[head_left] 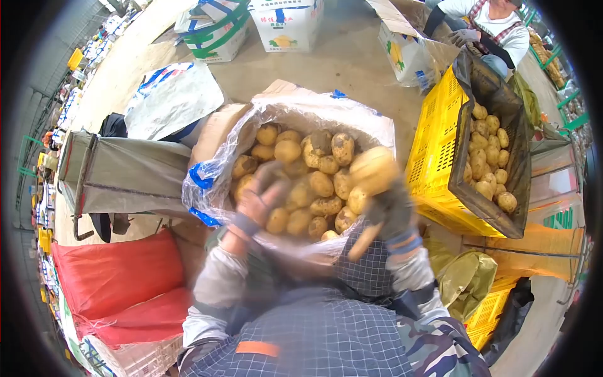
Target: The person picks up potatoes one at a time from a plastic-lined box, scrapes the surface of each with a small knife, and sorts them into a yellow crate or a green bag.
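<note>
My right hand (392,210) is clenched round a large potato (375,168) at 12 o'clock of its fingers; left hand (260,195), blurred, grip unreadable, reaches into the bagged potatoes (314,188) nearer

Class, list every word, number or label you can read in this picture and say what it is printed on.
White carton at top centre: red characters above a yellow fruit picture, too blurred to read.
Second carton at upper right: yellow picture and blue mark, no legible words.
White sack: blue print, unreadable.
Nothing else carries readable text.
</note>
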Tool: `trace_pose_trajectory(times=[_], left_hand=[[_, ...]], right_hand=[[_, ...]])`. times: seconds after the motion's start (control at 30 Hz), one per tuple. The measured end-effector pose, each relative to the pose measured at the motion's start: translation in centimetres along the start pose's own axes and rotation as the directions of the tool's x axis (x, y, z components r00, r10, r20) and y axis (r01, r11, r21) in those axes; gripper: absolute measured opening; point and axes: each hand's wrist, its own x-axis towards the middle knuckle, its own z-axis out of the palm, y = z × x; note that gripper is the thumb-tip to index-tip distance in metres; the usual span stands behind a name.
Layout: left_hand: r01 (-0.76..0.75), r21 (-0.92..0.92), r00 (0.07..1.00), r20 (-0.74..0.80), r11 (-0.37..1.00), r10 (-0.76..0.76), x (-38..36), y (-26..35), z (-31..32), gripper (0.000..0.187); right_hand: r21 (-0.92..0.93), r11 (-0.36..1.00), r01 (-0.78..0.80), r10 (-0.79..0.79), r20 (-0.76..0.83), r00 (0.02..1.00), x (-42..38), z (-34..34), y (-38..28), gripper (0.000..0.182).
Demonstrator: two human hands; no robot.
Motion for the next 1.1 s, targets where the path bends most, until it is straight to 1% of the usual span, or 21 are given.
trace_pose_trajectory(times=[0.03, 0.07, 0.1, 0.13, 0.2, 0.27, 0.33, 0.4, 0.43, 0.47, 0.53, 0.6, 0.63, 0.67, 0.73, 0.83, 0.9, 0.97, 1.0, 1.07, 1.1], left_hand=[[0.029, -0.051, 0.985, -0.167, 0.998, -0.037, 0.9, 0.6, -1.3, 0.034], [0.035, -0.017, 0.969, -0.243, 0.999, -0.038, 1.9, -1.0, -2.8, 0.035], [0.041, 0.017, 0.947, -0.319, 0.999, -0.033, 2.8, -3.6, -4.7, 0.036], [-0.014, 0.406, 0.935, -0.318, 0.914, 0.155, 3.5, -5.5, -6.5, 0.04], [0.181, 0.643, 0.977, -0.205, 0.745, -0.061, 4.5, -3.8, -6.5, 0.054], [0.069, 0.804, 0.997, -0.032, 0.591, -0.073, 5.5, -6.3, -4.3, 0.061], [-0.143, 0.92, 0.967, 0.209, 0.365, -0.148, 5.8, -6.1, -1.6, 0.065], [-0.377, 0.925, 0.922, 0.37, -0.053, -0.112, 5.9, -12.8, 1.9, 0.057], [-0.444, 0.895, 0.884, 0.431, -0.04, -0.178, 6.1, -15.4, 2.4, 0.068], [-0.508, 0.861, 0.841, 0.488, -0.032, -0.233, 6.9, -17.5, 2.0, 0.08], [-0.488, 0.867, 0.792, 0.488, 0.1, -0.368, 8.0, -9.9, 2.0, 0.101], [-0.254, 0.894, 0.893, 0.363, 0.37, -0.264, 8.0, -11.0, 0.8, 0.109], [-0.159, 0.82, 0.95, 0.278, 0.549, -0.14, 8.0, -13.4, 0.0, 0.11], [-0.047, 0.697, 0.98, 0.172, 0.716, -0.103, 7.3, -11.1, -0.7, 0.099], [0.25, 0.176, 0.943, 0.179, 0.952, -0.28, 6.8, -7.1, -1.9, 0.082], [0.037, -0.184, 0.96, 0.279, 0.982, 0.016, 6.3, -9.8, -2.5, 0.066], [0.016, -0.161, 0.95, 0.311, 0.987, 0.035, 3.3, -3.6, -1.9, 0.066], [0.144, -0.413, 0.971, 0.234, 0.899, -0.047, 1.7, -4.2, -1.0, 0.072], [0.181, -0.534, 0.977, 0.195, 0.826, -0.089, 0.9, -4.1, -0.5, 0.076], [0.25, -0.9, 0.966, 0.206, 0.358, -0.157, -1.0, -3.6, 1.7, 0.079], [0.286, -0.913, 0.947, 0.223, 0.292, -0.23, -1.3, -4.2, 2.3, 0.082]], right_hand=[[0.05, 0.996, 0.076, -0.077, 0.006, 0.997, 0.1, -1.0, -2.9, 0.051], [0.162, 0.972, 0.172, -0.202, 0.196, 0.96, 1.3, -4.7, -5.1, 0.051], [0.4, 0.905, 0.144, -0.283, 0.315, 0.906, 2.6, -8.6, -7.7, 0.054], [0.437, 0.868, 0.237, -0.347, 0.192, 0.918, 1.9, -10.2, -10.1, 0.055], [0.491, 0.786, 0.375, -0.447, 0.031, 0.894, 0.1, -10.4, -12.7, 0.059], [0.547, 0.704, 0.454, -0.518, -0.042, 0.854, -0.6, -10.4, -13.5, 0.062], [0.455, 0.807, 0.377, -0.513, 0.221, 0.83, 0.7, -11.1, -11.8, 0.057], [0.418, 0.856, 0.303, -0.46, 0.352, 0.815, 1.6, -6.8, -9.6, 0.054], [0.386, 0.878, 0.284, -0.378, 0.195, 0.905, 1.3, -5.2, -7.8, 0.056], [0.405, 0.9, 0.159, -0.286, 0.275, 0.918, 1.2, -3.5, -6.7, 0.049], [0.4, 0.911, -0.099, -0.088, 0.424, 0.902, 1.2, -0.1, -4.4, 0.038], [0.163, 0.986, 0.022, -0.058, 0.217, 0.974, 1.0, 1.5, -2.1, 0.037], [0.027, 0.999, 0.039, -0.042, 0.11, 0.993, 0.9, 2.2, -1.0, 0.037], [-0.008, 1.0, 0.003, -0.003, 0.077, 0.997, 1.2, 2.6, 0.1, 0.037], [0.009, 0.989, -0.149, 0.146, 0.158, 0.977, 1.5, 3.1, 2.0, 0.039], [-0.11, 0.957, -0.27, 0.289, 0.247, 0.925, 1.6, 3.5, 3.7, 0.046], [-0.382, 0.903, -0.198, 0.27, 0.146, 0.952, 1.2, 4.4, 4.2, 0.057], [-0.71, 0.704, -0.01, 0.137, 0.122, 0.983, 2.6, 3.2, 7.2, 0.072], [-0.805, 0.591, -0.05, 0.208, 0.092, 0.974, 1.6, 4.9, 5.1, 0.078], [-0.939, 0.325, -0.113, 0.332, 0.001, 0.943, -0.7, 7.9, 1.3, 0.095], [-0.937, 0.35, 0.023, 0.296, 0.133, 0.946, 0.0, 6.7, 3.4, 0.094]])
